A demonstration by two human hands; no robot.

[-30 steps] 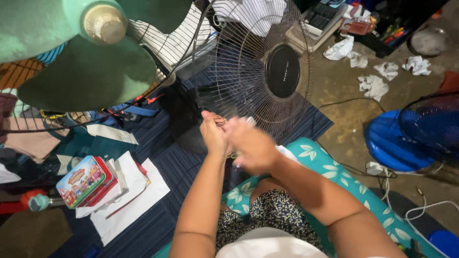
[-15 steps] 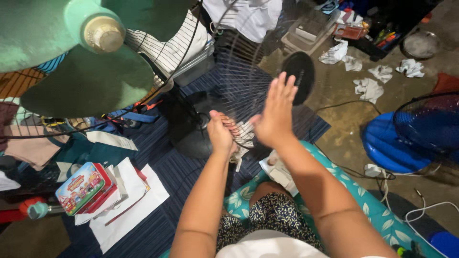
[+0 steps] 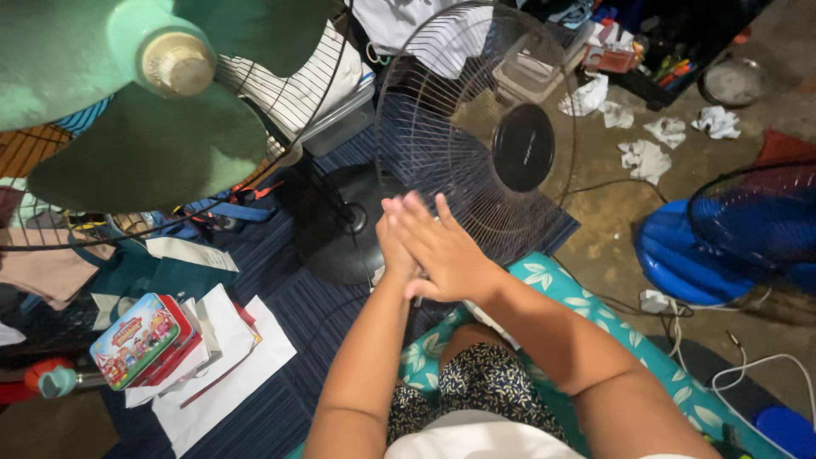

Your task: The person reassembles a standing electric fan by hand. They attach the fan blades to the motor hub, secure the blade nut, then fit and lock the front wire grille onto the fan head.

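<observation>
My right hand (image 3: 442, 251) lies flat with straight fingers, pressed over my left hand (image 3: 391, 246), which is mostly hidden behind it. Small white bits of a crumpled tissue (image 3: 377, 275) show under the hands, in the left hand's grip. Just beyond the fingertips stands a round wire fan guard (image 3: 442, 93) with a black centre disc (image 3: 524, 146). Below and left of it sits the fan's black round base (image 3: 336, 238). Green fan blades (image 3: 144, 144) with a cream hub (image 3: 178, 64) fill the upper left, close to the camera.
A colourful tin box (image 3: 136, 340) lies on white papers (image 3: 229, 365) at the left. Crumpled white papers (image 3: 646, 157) litter the concrete floor. A blue fan (image 3: 748, 238) lies at the right, near white cables (image 3: 765, 365). I sit on a teal leaf-patterned cushion (image 3: 552, 285).
My right hand lifted with spread fingers half a second ago, then came back down flat onto the left hand. The wire guard tilted and now stands steady again.
</observation>
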